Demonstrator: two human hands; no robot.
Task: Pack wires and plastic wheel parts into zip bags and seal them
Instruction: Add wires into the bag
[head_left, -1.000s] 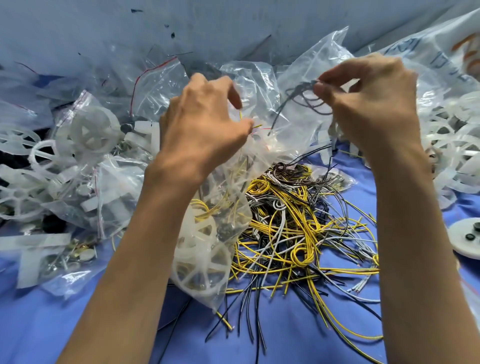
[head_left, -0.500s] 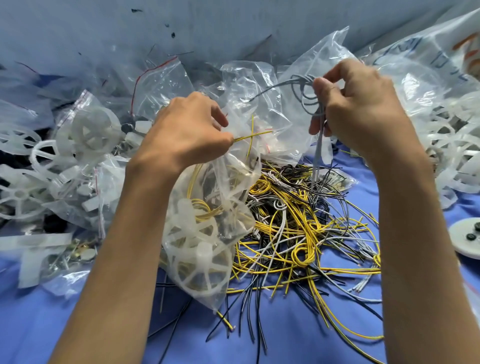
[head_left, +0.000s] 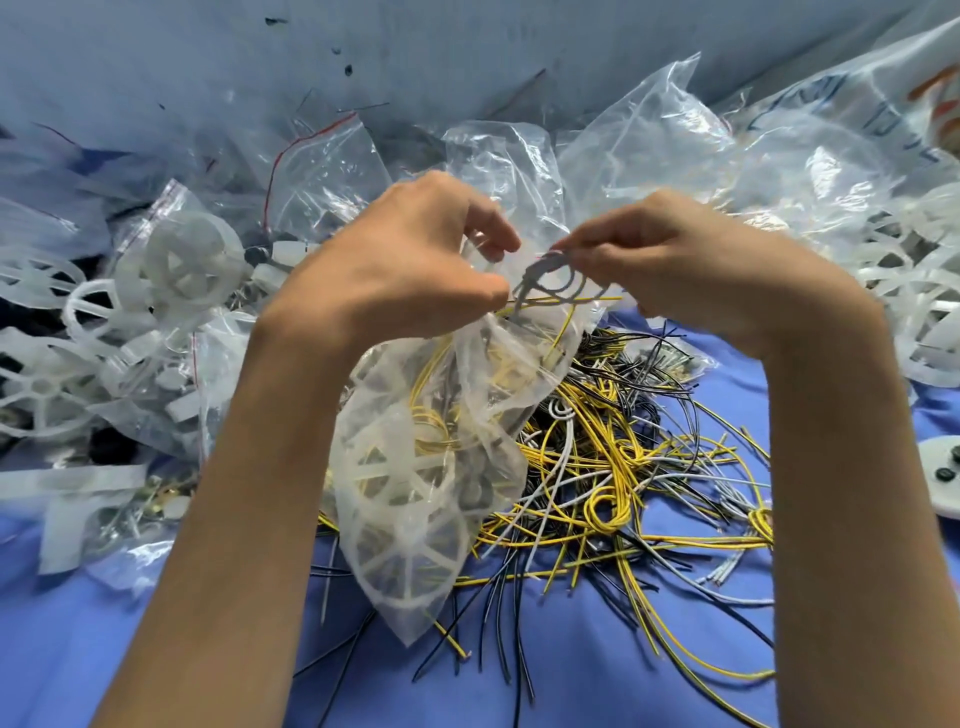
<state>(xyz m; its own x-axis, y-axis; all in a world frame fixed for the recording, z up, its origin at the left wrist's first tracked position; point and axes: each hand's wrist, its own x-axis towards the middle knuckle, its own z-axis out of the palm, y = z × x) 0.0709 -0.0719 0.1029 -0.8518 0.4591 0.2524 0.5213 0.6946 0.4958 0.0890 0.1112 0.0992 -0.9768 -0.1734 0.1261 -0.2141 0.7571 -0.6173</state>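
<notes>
My left hand pinches the mouth of a clear zip bag that hangs above the table. Inside the bag lie white plastic wheel parts and yellow wire. My right hand holds a coiled grey wire right at the bag's mouth, touching the rim near my left fingers. A yellow wire end sticks out of the opening. Under and to the right of the bag lies a tangled pile of yellow, black and grey wires on the blue cloth.
Filled zip bags and loose white wheel parts crowd the left side. Empty clear bags heap at the back, with more white wheels on the right. A white disc with black dots sits at the right edge.
My right hand has brought the coiled grey wire down and left from beside the bag to its mouth. My left hand has shifted right and up, keeping the bag open.
</notes>
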